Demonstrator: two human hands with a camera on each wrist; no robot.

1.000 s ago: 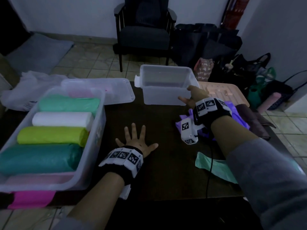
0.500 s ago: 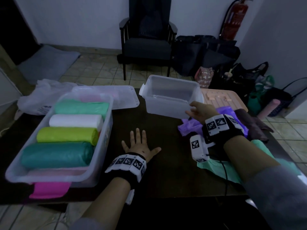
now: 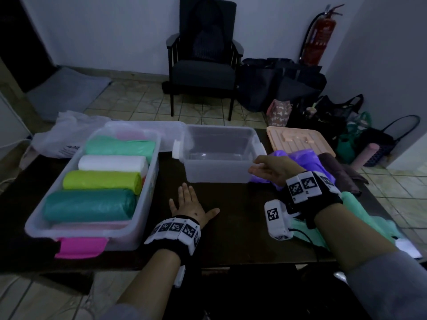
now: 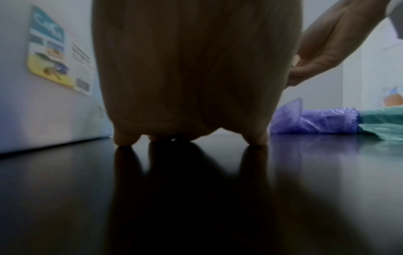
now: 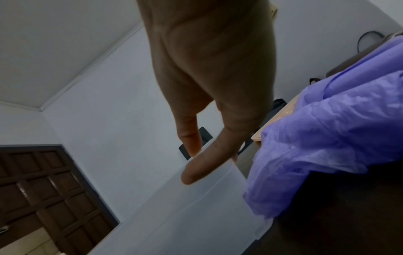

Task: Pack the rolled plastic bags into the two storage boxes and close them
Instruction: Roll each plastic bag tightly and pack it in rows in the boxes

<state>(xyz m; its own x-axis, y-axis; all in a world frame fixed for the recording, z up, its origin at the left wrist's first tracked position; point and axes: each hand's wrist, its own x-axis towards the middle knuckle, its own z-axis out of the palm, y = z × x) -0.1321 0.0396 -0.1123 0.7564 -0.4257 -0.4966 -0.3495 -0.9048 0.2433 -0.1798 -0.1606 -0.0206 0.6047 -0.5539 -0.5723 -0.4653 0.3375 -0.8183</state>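
A large clear box [image 3: 147, 218] on the left holds several rolled bags: teal [image 3: 90, 205], lime [image 3: 101, 182], white [image 3: 113, 163] and mint [image 3: 120, 146]. A smaller clear box [image 3: 219, 172] stands empty mid-table. My left hand [image 3: 188, 204] lies flat on the dark table [image 3: 231, 227], fingers spread, holding nothing. My right hand [image 3: 269, 168] hovers at the small box's right corner with relaxed fingers [image 5: 205, 165] and holds nothing. Loose purple bags [image 3: 307, 160] and a mint bag [image 3: 360, 215] lie under and behind the right arm. The purple bags [image 4: 316, 120] also show in the left wrist view.
A clear lid [image 3: 166, 132] lies behind the large box and a peach lid [image 3: 298, 139] at the back right. A white plastic bag [image 3: 62, 137] sits at the table's back left. A chair [image 3: 203, 65] and dark bags [image 3: 279, 86] stand on the floor beyond.
The small box has slid nearer and left with my right hand, which has drawn back from its rim to the corner. My left hand has stayed flat on the table.
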